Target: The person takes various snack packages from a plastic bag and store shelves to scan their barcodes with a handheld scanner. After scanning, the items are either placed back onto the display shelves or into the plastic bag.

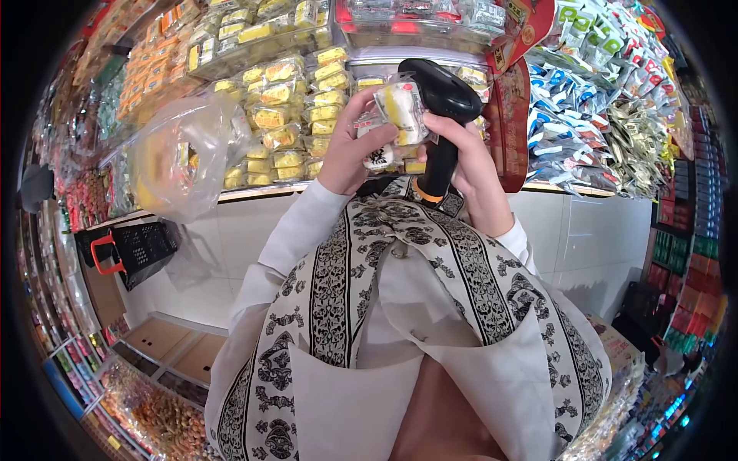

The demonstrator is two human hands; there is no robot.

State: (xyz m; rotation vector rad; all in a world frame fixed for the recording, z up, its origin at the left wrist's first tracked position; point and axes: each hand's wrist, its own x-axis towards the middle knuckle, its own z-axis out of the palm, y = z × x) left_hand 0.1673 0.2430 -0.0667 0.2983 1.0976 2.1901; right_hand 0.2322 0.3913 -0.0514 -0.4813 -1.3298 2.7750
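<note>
My left hand (pixel 355 146) is closed round small clear-wrapped packages (pixel 403 111) with white and yellow contents, held up over the shelf edge. Black characters show on the lower one. My right hand (pixel 470 157) holds a black handheld scanner (pixel 442 92), its handle pointing down with an orange band near the bottom. The right thumb touches the edge of the wrapped packages. Behind both hands, rows of yellow-labelled packages (pixel 288 136) fill the display.
An inflated clear plastic bag (pixel 181 157) stands at the display's left. A black basket with a red handle (pixel 138 250) is on the floor at left. Blue and white packets (pixel 565 123) lie to the right, past a red divider (pixel 509 123).
</note>
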